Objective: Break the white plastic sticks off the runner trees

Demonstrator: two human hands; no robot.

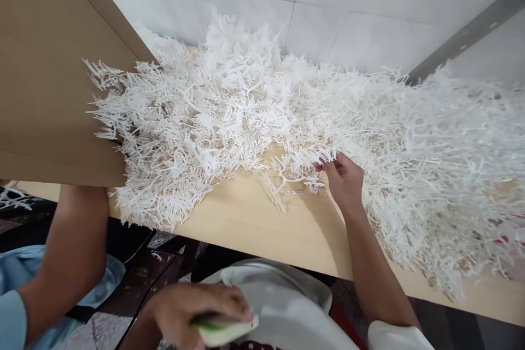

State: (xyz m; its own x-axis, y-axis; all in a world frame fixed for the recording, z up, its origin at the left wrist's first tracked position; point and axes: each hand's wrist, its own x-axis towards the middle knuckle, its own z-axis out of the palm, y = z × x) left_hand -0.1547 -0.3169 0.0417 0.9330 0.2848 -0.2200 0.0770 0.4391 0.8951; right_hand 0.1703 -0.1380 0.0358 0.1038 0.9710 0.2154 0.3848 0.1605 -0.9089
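Observation:
My right hand reaches over the table with its fingers pinched on a small white branching plastic sprig, at the front edge of a large heap of similar white sprigs. Its fingertips are partly hidden by the sprigs. Low in the view, close to my body, my left hand is closed around a flat green-and-white object. Motion blur and the fingers hide part of that object, so its kind cannot be made out. A few loose sprigs lie on the table between the heap and my right hand.
A brown cardboard sheet or box side stands at the left. Below it, a co-worker's arm reaches toward the table. The pale wooden table runs across, with a tiled wall behind and a grey beam at the right.

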